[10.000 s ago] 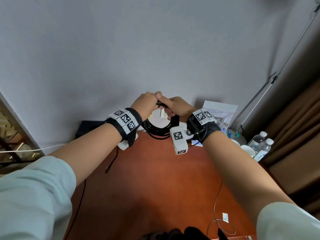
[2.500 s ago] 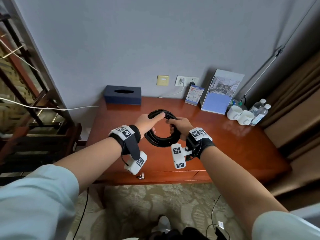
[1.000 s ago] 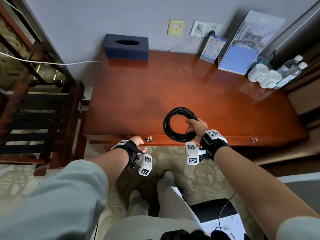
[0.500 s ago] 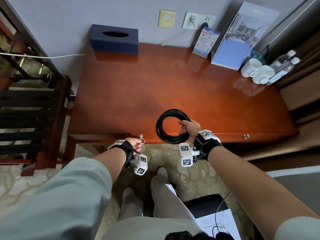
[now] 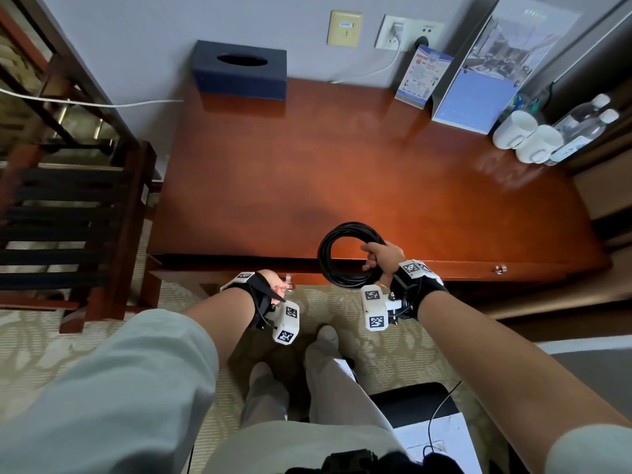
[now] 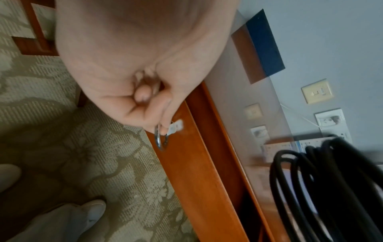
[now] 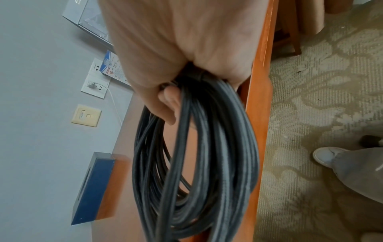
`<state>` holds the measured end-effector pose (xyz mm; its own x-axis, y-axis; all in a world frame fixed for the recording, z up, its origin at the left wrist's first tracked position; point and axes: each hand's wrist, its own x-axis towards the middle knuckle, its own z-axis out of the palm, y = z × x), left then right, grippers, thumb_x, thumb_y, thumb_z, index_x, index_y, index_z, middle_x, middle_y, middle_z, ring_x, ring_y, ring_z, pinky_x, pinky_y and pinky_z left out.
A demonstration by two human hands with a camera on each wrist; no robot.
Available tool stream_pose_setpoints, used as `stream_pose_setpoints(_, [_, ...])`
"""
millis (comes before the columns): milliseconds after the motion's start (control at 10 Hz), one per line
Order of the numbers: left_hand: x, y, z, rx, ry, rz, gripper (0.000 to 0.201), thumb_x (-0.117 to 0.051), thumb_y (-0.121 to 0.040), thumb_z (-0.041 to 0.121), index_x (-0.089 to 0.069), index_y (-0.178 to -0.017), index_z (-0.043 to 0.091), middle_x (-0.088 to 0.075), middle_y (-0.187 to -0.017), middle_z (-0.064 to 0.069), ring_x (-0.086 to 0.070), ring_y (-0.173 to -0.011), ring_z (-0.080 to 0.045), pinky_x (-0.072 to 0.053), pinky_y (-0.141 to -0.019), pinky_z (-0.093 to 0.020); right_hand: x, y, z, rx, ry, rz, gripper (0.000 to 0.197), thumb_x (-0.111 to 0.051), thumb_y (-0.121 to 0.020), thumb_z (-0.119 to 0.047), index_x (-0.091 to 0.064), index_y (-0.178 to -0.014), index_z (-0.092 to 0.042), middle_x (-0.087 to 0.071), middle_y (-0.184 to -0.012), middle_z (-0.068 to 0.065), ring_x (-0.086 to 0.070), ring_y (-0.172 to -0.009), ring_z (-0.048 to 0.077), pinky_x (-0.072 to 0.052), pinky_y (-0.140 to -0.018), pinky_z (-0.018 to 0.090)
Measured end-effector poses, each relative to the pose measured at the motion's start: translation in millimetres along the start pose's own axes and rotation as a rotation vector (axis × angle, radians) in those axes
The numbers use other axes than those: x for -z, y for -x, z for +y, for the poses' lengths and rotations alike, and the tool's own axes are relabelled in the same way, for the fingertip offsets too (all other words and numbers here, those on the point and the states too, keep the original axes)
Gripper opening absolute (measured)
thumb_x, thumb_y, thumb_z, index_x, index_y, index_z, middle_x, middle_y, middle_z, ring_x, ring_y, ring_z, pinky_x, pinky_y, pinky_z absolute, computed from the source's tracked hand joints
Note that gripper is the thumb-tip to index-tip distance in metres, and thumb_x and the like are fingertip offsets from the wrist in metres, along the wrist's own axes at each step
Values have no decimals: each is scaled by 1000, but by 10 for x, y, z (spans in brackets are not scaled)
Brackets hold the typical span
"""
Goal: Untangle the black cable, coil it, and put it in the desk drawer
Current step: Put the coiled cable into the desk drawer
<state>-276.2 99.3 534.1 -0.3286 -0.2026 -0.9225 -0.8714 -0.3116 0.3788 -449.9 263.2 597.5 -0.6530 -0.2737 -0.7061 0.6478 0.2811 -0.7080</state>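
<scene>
Left hand (image 6: 132, 78) pinches drawer ring (image 6: 160, 139); right hand (image 5: 383, 260) grips cable (image 5: 342, 258)

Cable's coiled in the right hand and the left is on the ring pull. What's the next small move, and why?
Probably pull the drawer open. The left hand pinches its ring pull, the front looks barely out, and the right hand holds the coiled cable at the desk edge, with no opening showing yet.
</scene>
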Motion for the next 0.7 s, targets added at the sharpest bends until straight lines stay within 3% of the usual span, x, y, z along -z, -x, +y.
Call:
stream_pose_setpoints(300, [-48,184,-227,36,-177,-59,30,-46,-99,13,-44,-69,13,-47,-66,1,-44,-54,-9,-36,-43,-20,-69,-8,166,47,155,8,9,-57,-86,3,-51,-85,-4,-33,-46,2,-32,-32,12,-37,-40,23])
stream_pose_setpoints(400, [-64,148,-267,102,-203,-142,37,-37,-104,18,-40,-68,15,-44,-48,2,-42,-41,-7,-32,-38,-17,-74,-19,236,42,190,21,9,-57,-86,1,-51,-82,-5,-35,-46,3,-34,-31,13,-37,-41,24])
stream_pose_setpoints(500, [-64,86,-351,206,-211,-312,38,-26,-106,26,-33,-70,19,-32,-31,9,-32,-25,-4,-25,-37,-16,-67,-41,315,32,217,26,8,-57,-85,0,-51,-83,-5,-36,-45,5,-37,-31,14,-38,-44,28])
stream_pose_setpoints(600, [-64,6,-534,236,-140,-278,37,-38,-103,22,-41,-67,16,-40,-39,9,-36,-29,-4,-29,-37,-16,-68,-88,400,26,262,30,8,-59,-83,0,-52,-83,-4,-39,-41,4,-39,-32,17,-40,-47,30])
stream_pose_setpoints(700, [-56,54,-694,297,-30,-337,34,-35,-104,20,-45,-73,13,-44,-52,7,-37,-46,-4,-30,-44,-17,-83,-115,455,17,310,27,8,-60,-82,-1,-54,-86,-3,-41,-40,3,-40,-33,17,-42,-50,32])
